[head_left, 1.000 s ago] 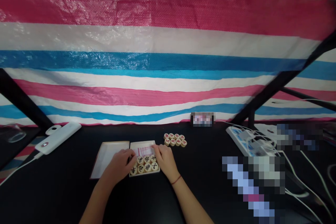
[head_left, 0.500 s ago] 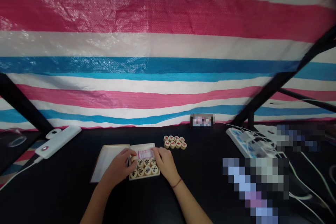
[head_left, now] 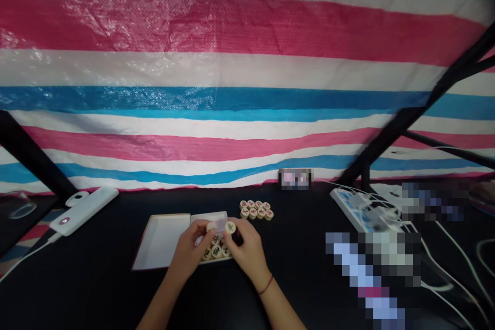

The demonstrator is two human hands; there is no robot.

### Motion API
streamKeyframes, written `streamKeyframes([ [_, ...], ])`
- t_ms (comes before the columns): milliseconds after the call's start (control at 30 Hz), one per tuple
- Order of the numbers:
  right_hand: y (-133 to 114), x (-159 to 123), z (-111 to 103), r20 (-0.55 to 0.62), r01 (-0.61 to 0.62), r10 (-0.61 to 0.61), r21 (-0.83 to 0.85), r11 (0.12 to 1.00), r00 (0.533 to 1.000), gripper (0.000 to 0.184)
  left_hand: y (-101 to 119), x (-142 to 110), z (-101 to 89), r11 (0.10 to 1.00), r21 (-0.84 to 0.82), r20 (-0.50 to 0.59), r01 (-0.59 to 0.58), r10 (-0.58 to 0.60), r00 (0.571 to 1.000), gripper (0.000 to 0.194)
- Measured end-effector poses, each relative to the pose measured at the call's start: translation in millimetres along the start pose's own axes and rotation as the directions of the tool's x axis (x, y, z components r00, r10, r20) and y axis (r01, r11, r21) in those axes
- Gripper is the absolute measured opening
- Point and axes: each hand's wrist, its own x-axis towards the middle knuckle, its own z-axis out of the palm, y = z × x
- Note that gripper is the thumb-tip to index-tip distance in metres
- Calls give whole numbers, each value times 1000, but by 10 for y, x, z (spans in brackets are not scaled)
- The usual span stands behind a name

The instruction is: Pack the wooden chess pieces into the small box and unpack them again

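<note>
Between its thumb and fingers my left hand (head_left: 192, 248) pinches a round Chinese chess piece (head_left: 211, 227), its top partly covered. My right hand (head_left: 247, 245) grips another chess piece (head_left: 230, 227) with a dark character facing up. Both are raised over the open white box (head_left: 209, 216). Inside the box lie several dark-lettered pieces (head_left: 216, 251), some hidden under my hands. The box lid (head_left: 162, 240) lies folded open on the left, white inside. Beyond my right hand, several red-lettered pieces (head_left: 253, 213) stand in two short rows on the black table.
A white power bank-like device (head_left: 85, 211) with a cable lies at the left. On the right are a power strip (head_left: 350, 209) and tangled white cables. A small blurred object (head_left: 295, 179) stands at the back, before a striped plastic sheet (head_left: 247, 118).
My left hand has moved right from the box's left side, now with a piece in its fingers. My right hand has come inward and lifted a piece. The red-lettered pieces have stayed put.
</note>
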Motion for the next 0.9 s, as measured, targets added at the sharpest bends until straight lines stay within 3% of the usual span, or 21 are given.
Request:
streamKeyframes([
  [133, 179, -36, -142, -39, -268, 266, -168, 949, 963, 22, -37, 19, -52, 988, 142, -39, -55, 61, 997, 25],
  [267, 331, -64, -198, 62, -326, 368, -345, 880, 928, 18, -61, 35, -48, 965, 209, -76, -158, 177, 981, 18],
  [400, 389, -73, -184, 66, -400, 456, -379, 834, 888, 25, -90, 39, -47, 962, 242, -123, -125, 158, 980, 21],
  [600, 410, -93, -166, 55, -422, 466, -339, 841, 883, 18, -5, 9, -57, 959, 284, -80, -9, 33, 996, 34],
  [767, 443, -101, -138, 5, -399, 416, -277, 874, 909, 29, 74, -25, -14, 911, 397, 28, -111, 109, 994, 34],
  [900, 302, -75, -131, -85, -395, 386, -175, 902, 919, 35, 64, -49, 43, 881, 438, 71, -179, 165, 984, 35],
])
